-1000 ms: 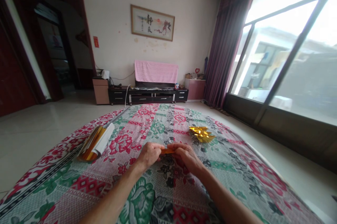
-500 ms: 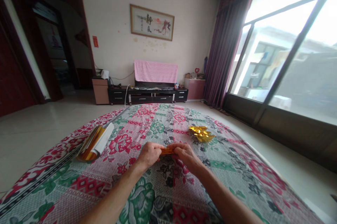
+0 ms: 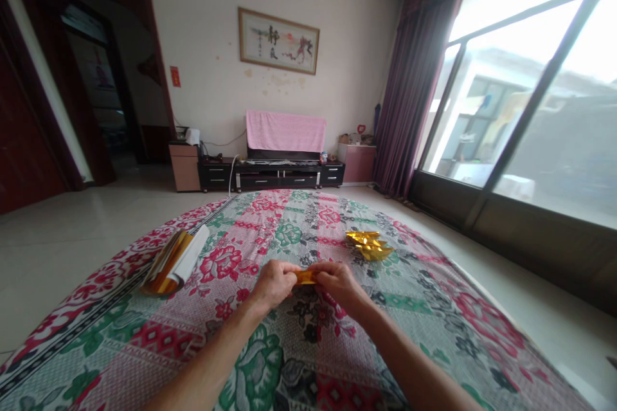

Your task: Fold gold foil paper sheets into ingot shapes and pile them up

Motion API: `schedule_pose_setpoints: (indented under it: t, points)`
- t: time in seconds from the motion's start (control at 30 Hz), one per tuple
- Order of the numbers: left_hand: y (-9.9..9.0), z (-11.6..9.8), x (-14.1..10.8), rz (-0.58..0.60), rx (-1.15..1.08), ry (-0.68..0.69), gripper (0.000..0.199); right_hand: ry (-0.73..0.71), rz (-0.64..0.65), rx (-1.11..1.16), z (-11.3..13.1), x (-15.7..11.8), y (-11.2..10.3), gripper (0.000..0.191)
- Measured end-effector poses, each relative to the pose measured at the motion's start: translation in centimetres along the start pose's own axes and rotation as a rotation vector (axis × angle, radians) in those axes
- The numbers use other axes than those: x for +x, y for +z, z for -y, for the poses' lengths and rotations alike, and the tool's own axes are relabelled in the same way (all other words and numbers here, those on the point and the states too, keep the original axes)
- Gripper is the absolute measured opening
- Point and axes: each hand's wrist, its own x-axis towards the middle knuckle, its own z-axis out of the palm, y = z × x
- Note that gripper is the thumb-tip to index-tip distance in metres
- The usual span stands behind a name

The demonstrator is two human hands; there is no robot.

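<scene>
A narrow folded strip of gold foil paper [image 3: 305,277] is stretched between my two hands, just above the patterned cloth. My left hand [image 3: 274,282] pinches its left end between thumb and fingers. At the other end, my right hand [image 3: 337,282] is closed on it the same way. Only the middle of the strip shows; its ends are hidden by my fingers. Beyond my right hand, several shiny folded gold paper pieces [image 3: 370,246] lie together in a row. Off to the left rests a curled stack of gold and white paper sheets [image 3: 169,263].
A flowered cloth [image 3: 187,347] in red, green and grey covers the rounded surface under my hands. Farther back stand a low black cabinet [image 3: 299,181] and a screen draped with a pink cloth [image 3: 286,130]. Large windows [image 3: 530,96] line the right side.
The gold foil strip has turned slightly between my fingers and catches the light differently. Both hands stay in nearly the same place; the other papers have not moved.
</scene>
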Motion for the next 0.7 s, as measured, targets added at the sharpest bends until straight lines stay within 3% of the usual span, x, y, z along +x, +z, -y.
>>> schedule_pose_setpoints:
  t: [0.7]
  points:
    - [0.1,0.5,0.1,0.007,0.064,0.03,0.042,-0.05,-0.066,-0.083,-1.0,0.6,0.4,0.037]
